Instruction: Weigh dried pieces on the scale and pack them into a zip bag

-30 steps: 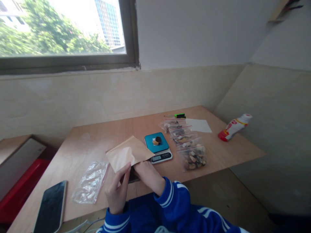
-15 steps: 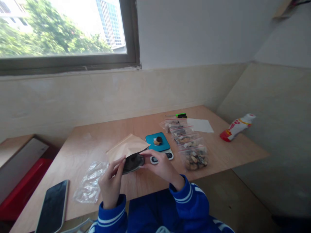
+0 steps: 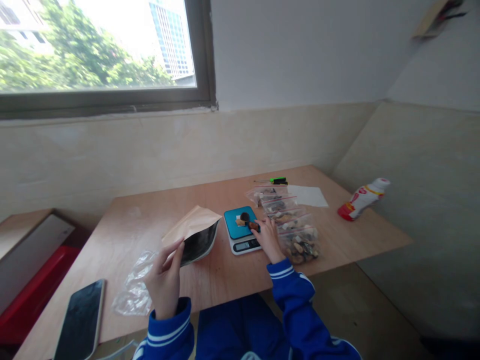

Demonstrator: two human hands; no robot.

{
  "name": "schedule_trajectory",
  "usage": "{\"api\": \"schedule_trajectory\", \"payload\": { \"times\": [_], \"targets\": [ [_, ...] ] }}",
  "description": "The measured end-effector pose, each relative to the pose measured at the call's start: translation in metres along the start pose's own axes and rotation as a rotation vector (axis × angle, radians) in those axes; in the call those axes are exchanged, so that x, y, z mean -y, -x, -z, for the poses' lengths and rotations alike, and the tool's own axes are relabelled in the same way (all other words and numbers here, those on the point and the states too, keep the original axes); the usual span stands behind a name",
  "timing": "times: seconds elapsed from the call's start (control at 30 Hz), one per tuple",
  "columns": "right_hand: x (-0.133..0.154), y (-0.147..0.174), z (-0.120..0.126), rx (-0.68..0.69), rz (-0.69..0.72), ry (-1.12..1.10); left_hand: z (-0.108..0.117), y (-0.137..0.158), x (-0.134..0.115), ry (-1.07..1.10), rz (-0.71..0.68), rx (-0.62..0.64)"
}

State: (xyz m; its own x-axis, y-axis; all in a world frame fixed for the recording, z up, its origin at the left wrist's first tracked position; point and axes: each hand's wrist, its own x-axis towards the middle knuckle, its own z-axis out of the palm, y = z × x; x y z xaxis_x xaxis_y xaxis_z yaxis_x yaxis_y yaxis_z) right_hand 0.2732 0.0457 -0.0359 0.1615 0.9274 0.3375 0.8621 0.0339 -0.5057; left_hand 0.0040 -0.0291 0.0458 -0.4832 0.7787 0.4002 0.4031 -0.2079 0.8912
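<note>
My left hand (image 3: 167, 275) is closed on the near edge of a brown paper pouch (image 3: 193, 220). The pouch gapes toward the right, and its dark lining shows. My right hand (image 3: 267, 237) is over the right side of a kitchen scale (image 3: 231, 230) with a blue top. Its fingertips pinch a small brown and dark chunk (image 3: 254, 226), whose kind I cannot make out. Beside it on the scale lie a dark round piece (image 3: 245, 216), a tan piece (image 3: 240, 222) and a bit of white paper. The scale's display is too small to read.
Several zip bags of chunks (image 3: 300, 245) lie in a row right of the scale. Behind them are a white sheet (image 3: 307, 196) and green-handled screwdrivers (image 3: 278, 180). A red and white bottle (image 3: 363, 200) stands tilted-looking at right. Crumpled clear plastic (image 3: 133, 290) and a phone (image 3: 80, 320) lie at left.
My right hand has moved from the pouch's mouth to the scale, with a chunk between its fingers. My left hand still holds the pouch, which has shifted slightly left and gapes wider.
</note>
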Motion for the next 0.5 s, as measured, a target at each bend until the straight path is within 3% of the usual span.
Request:
{"api": "schedule_trajectory", "payload": {
  "times": [0.1,0.23,0.3,0.37,0.43,0.5],
  "targets": [
    [0.022,0.002,0.016,-0.082,0.072,-0.145,0.003,-0.003,0.0,0.007,-0.011,-0.027],
    [0.075,0.011,0.063,-0.117,0.254,-0.534,0.002,0.001,0.003,0.016,-0.054,-0.049],
    [0.103,0.017,0.081,0.057,0.412,-0.687,-0.001,0.008,0.007,0.019,-0.089,-0.044],
    [0.125,0.024,0.085,0.347,0.588,-0.681,-0.002,0.018,0.013,-0.006,-0.163,-0.05],
    [0.141,0.03,0.076,0.567,0.701,-0.529,-0.003,0.028,0.019,-0.083,-0.275,-0.091],
    [0.151,0.037,0.058,0.658,0.714,-0.314,-0.001,0.038,0.025,-0.143,-0.376,-0.129]
  ]
}}
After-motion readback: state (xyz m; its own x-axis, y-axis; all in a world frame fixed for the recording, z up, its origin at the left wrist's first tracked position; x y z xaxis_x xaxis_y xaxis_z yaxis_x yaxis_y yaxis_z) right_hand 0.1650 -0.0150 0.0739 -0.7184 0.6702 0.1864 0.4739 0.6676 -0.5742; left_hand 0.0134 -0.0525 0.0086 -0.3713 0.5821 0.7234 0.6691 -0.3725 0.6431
